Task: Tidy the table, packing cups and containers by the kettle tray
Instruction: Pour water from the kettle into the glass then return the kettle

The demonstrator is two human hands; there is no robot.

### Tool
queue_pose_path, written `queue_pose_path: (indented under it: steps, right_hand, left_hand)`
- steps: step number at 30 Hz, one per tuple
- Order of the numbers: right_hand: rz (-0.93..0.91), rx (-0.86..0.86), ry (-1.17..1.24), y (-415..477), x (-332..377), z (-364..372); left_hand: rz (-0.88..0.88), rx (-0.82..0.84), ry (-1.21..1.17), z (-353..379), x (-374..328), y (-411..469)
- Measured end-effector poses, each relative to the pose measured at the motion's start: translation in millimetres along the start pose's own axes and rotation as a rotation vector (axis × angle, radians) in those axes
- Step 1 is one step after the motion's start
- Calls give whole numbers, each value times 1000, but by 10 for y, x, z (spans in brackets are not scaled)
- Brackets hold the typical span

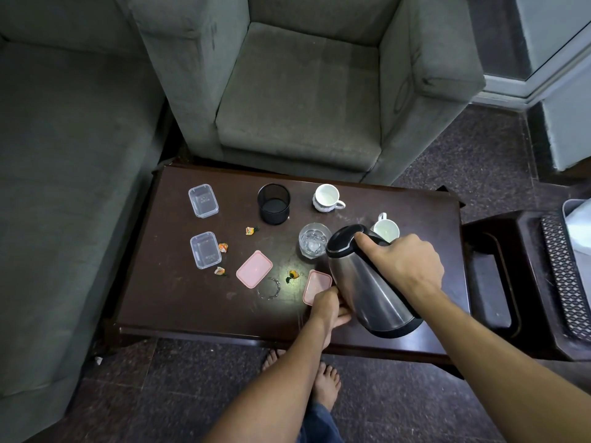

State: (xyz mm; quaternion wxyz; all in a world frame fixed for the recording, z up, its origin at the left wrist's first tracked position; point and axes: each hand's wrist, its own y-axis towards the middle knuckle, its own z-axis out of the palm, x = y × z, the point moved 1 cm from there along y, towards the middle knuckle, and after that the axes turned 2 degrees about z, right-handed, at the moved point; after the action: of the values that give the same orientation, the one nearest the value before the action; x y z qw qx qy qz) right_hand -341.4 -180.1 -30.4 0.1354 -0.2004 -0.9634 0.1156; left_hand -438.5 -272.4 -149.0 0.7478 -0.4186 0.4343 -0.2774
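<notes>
The right hand (pixel 403 266) is gripping the black plastic handle of the kettle (pixel 367 289), fingers curled round it and the thumb lying along the domed black lid. The kettle is a brushed steel cone with a black base ring, and it is leaning over the near right part of the dark, scuffed wooden counter (pixel 179 298). I cannot tell whether its base is touching the wood. The left hand (pixel 327 310) is pressing flat against the kettle's lower wall, fingers fairly straight and their tips hiding behind the steel.

A pink lid (pixel 316 287), rectangular with rounded corners, is lying just beside that hand, one edge covered by the kettle. A second pink lid (pixel 254 269) is sitting further left, near a thin clear ring (pixel 269 287) that is hard to make out. A faceted glass (pixel 313 241) is standing just behind the kettle lid. One white cup (pixel 387 230) is peeking out behind the right hand, half hidden; another white cup (pixel 326 198) is standing clear at the back beside a black mesh cylinder (pixel 274 203). Two clear plastic containers (pixel 203 200) (pixel 205 250) are sitting at the left, with crumpled orange wrappers (pixel 223 247) scattered nearby. A dark recessed tray (pixel 489 282) is sitting just off the counter's right end.
</notes>
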Motion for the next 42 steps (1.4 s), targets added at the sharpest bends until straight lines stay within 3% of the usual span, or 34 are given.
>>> queue_pose_path:
  steps: [42]
  right_hand:
    - [-4,-7,-18,12,11,-44]
  left_hand:
    - [5,16,15,24,-36,10]
